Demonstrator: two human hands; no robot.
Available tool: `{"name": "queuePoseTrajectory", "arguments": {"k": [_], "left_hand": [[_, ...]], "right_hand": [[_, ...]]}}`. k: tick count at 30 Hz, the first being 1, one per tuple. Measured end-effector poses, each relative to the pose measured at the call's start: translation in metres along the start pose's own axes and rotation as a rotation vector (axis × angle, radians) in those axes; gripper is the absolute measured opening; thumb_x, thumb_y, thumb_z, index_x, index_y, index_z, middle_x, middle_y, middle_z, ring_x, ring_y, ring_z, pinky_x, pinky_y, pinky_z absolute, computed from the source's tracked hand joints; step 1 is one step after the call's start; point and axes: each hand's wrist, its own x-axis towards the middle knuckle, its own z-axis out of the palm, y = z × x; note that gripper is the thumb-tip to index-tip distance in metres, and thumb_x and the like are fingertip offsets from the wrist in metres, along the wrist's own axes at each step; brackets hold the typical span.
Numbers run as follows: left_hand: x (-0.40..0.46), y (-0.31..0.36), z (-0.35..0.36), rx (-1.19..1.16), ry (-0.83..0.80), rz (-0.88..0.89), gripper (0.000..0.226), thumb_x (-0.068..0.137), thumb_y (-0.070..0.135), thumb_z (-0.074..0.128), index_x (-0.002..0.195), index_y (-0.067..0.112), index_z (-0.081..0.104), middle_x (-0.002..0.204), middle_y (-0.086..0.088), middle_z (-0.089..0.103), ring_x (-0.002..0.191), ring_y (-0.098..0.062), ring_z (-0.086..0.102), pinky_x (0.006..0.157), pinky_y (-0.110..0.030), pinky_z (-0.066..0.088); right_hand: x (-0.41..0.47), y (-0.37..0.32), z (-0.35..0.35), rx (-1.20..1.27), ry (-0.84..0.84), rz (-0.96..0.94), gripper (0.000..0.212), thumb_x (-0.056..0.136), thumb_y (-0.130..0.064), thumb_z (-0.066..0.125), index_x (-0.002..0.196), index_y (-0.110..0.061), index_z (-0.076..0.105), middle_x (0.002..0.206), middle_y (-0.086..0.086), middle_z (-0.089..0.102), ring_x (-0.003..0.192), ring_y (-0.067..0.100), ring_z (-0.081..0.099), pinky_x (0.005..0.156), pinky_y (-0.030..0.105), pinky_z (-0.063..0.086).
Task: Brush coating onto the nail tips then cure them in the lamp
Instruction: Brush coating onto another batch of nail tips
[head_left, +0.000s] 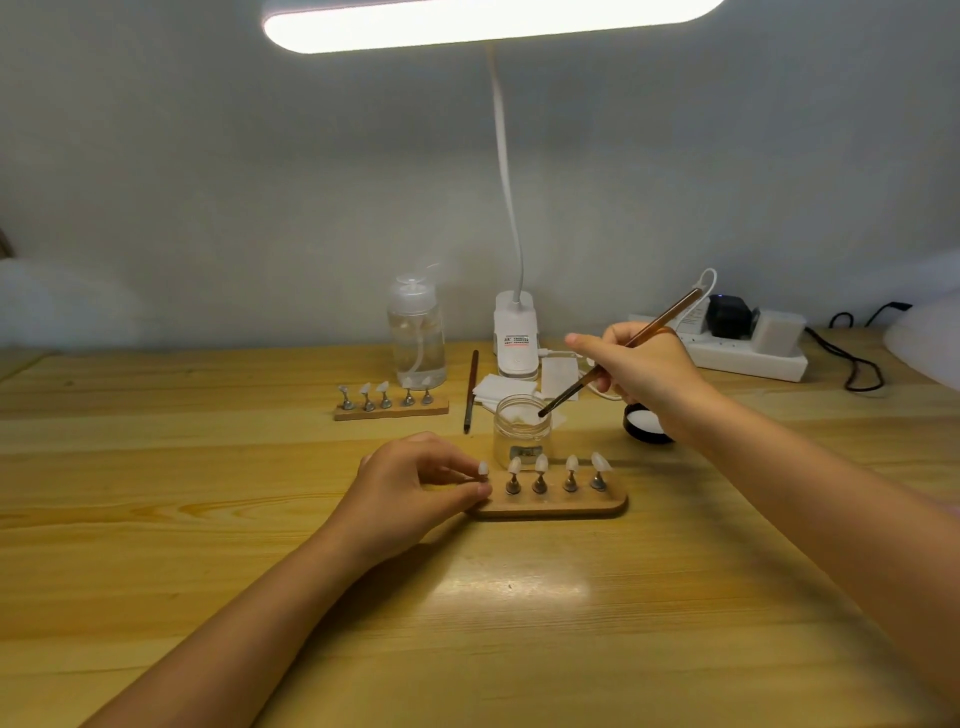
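Observation:
A wooden stand (556, 505) near the table's middle carries several pale nail tips (541, 462) on small metal holders. My left hand (415, 483) pinches the leftmost holder, with its nail tip (483, 470) showing just past my fingertips. My right hand (641, 371) grips a thin brown brush (613, 356), its dark tip over the mouth of a small clear glass jar (521, 430) that stands right behind the stand. A second wooden stand (392, 410) with several nail tips sits farther back on the left.
A clear pump bottle (416, 332), a spare brush (471, 389), white wipes (506, 387) and the clip base of a desk lamp (515, 335) stand behind. A black round lid (647, 423) lies under my right wrist. A white power strip (748, 348) with cables is at back right.

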Motion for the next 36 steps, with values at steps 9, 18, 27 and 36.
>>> {"name": "queuePoseTrajectory", "arguments": {"k": [9, 18, 27, 36], "left_hand": [[0.002, 0.0, 0.003, 0.02, 0.038, 0.045, 0.013, 0.074, 0.016, 0.071, 0.081, 0.028, 0.07, 0.086, 0.01, 0.064, 0.08, -0.004, 0.061, 0.074, -0.016, 0.051], [-0.003, -0.004, 0.005, 0.085, 0.087, 0.12, 0.006, 0.073, 0.024, 0.072, 0.077, 0.028, 0.071, 0.085, 0.014, 0.063, 0.088, -0.006, 0.059, 0.089, -0.049, 0.044], [-0.003, -0.004, 0.006, 0.022, 0.087, 0.163, 0.02, 0.074, 0.009, 0.071, 0.075, 0.029, 0.068, 0.074, 0.01, 0.066, 0.07, -0.001, 0.058, 0.065, -0.017, 0.05], [-0.001, -0.003, 0.004, -0.076, 0.092, 0.129, 0.018, 0.075, 0.006, 0.07, 0.082, 0.023, 0.073, 0.079, 0.006, 0.069, 0.075, -0.01, 0.058, 0.065, -0.019, 0.049]], "right_hand": [[-0.011, 0.001, -0.009, 0.148, 0.126, -0.002, 0.037, 0.089, -0.034, 0.055, 0.059, -0.013, 0.051, 0.048, -0.003, 0.052, 0.034, -0.002, 0.047, 0.037, 0.011, 0.037], [-0.071, 0.01, 0.021, 0.254, 0.023, -0.399, 0.037, 0.09, -0.042, 0.042, 0.076, -0.015, 0.063, 0.065, 0.0, 0.066, 0.057, 0.006, 0.06, 0.051, 0.013, 0.045], [-0.09, 0.031, 0.031, 0.086, -0.007, -0.81, 0.047, 0.093, -0.037, 0.04, 0.066, -0.007, 0.064, 0.062, 0.0, 0.062, 0.06, 0.003, 0.059, 0.055, 0.021, 0.048], [-0.08, 0.036, 0.037, -0.081, 0.031, -0.956, 0.041, 0.093, -0.024, 0.043, 0.069, -0.001, 0.068, 0.063, 0.005, 0.065, 0.064, 0.007, 0.06, 0.058, 0.025, 0.049]]}}
